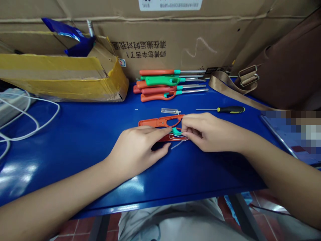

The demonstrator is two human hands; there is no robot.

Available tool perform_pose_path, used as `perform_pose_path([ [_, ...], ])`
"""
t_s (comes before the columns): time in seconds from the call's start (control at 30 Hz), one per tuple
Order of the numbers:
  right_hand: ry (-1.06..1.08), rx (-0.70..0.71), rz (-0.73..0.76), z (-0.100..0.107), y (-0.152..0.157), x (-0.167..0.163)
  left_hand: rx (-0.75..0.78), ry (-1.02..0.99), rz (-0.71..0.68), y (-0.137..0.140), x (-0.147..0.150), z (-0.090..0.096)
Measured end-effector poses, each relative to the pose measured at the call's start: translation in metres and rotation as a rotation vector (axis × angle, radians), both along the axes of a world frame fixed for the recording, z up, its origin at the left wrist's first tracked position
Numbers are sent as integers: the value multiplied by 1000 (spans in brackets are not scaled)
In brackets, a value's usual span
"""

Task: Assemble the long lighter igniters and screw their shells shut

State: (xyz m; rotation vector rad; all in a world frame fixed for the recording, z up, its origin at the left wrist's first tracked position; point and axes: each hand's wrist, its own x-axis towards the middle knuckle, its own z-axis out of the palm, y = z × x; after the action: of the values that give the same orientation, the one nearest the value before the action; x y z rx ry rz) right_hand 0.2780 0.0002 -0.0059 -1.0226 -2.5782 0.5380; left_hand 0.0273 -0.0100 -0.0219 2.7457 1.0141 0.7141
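Observation:
An orange half of a long-nosed lighter's casing (164, 138) lies on the blue table under my hands, with a teal trigger (176, 131) in it. My left hand (136, 147) braces this half, index fingertip at the trigger and thumb along the near edge. My right hand (204, 132) pinches at the casing's right end, where a thin white wire (173, 137) loops to its fingertips. A clear thin tube (177, 145) sticks out toward me. Just beyond lies the other orange casing half (150, 122). A clear fuel tank (169, 110) rests behind it.
Several long-nosed lighters (160, 89) are piled at the back. A black-and-yellow screwdriver (230, 109) lies right of them, near a brown strap (230, 92). A taped cardboard box (100, 80) stands back left, white cables (37, 124) at far left. A large carton (180, 36) closes off the back.

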Motion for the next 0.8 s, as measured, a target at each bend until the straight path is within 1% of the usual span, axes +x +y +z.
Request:
perform_pose_path([
  [0.33,-24,9,0,1,0,0,27,34,-71,6,-2,-1],
  [0.67,-88,42,68,1,1,6,54,93,-96,7,-3,-2],
  [0.8,-70,36,79,1,2,5,63,102,-112,8,-4,-2],
])
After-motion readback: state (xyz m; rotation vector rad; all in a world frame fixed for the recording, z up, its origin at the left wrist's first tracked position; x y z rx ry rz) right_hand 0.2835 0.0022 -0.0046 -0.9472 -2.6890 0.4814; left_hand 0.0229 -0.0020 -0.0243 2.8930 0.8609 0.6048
